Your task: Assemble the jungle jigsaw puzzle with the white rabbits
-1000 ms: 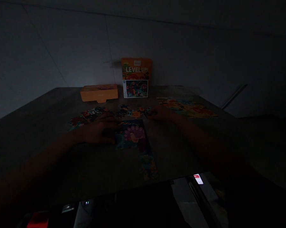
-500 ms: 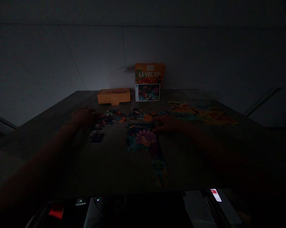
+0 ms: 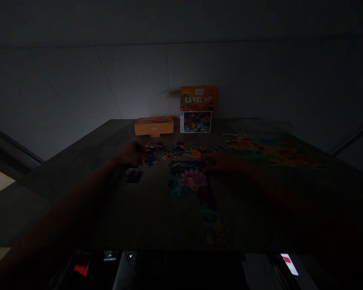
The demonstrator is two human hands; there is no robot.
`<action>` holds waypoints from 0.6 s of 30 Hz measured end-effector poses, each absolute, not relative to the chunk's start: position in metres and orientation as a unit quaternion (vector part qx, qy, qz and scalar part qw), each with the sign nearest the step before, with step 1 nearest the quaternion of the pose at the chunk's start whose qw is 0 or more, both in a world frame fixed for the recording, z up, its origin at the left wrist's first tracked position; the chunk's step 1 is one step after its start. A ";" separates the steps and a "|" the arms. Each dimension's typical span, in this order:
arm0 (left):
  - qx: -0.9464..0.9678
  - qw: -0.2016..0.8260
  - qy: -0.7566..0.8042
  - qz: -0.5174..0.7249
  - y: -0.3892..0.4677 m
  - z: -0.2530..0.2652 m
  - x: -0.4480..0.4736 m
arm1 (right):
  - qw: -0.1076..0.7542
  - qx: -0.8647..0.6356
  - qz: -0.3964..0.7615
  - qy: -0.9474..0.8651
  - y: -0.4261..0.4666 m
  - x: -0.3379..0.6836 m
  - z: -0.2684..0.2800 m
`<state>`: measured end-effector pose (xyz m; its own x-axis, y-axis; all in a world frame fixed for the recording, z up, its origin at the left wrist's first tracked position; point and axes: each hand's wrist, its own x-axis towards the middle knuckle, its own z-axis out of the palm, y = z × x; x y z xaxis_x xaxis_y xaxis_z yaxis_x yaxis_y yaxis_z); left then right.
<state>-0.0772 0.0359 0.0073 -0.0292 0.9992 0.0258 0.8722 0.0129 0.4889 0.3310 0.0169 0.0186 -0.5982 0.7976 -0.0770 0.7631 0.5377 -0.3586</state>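
The scene is very dark. My left hand (image 3: 130, 153) is at the left end of a heap of loose jigsaw pieces (image 3: 149, 157), its fingers too dim to make out. Just in front of it lie dark joined pieces (image 3: 133, 176). My right hand (image 3: 222, 162) rests at the upper right corner of a partly assembled puzzle (image 3: 175, 185) showing a purple peacock, thumb and forefinger apart. I see nothing held between them. From the puzzle's lower right, a strip of joined pieces (image 3: 212, 225) runs toward the table's near edge.
An orange box (image 3: 154, 128) lies at the back of the table (image 3: 115, 217). Beside it stands an orange "LEVEL UP!" box (image 3: 199, 98), with a picture card (image 3: 196, 122) leaning in front. A colourful assembled puzzle (image 3: 272, 151) lies at the right.
The view has shifted, so the table and everything on it appear further right and slightly lower. My left hand has moved a little toward the loose pieces. My right hand stays by the peacock puzzle.
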 end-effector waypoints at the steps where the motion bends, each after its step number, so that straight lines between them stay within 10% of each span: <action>1: 0.670 0.174 0.693 0.201 0.034 0.008 -0.076 | 0.049 -0.443 0.182 -0.876 0.017 0.331 0.019; 18: 0.554 0.308 0.650 0.420 0.014 0.042 -0.050 | 0.073 -0.432 0.178 -0.881 0.015 0.331 0.020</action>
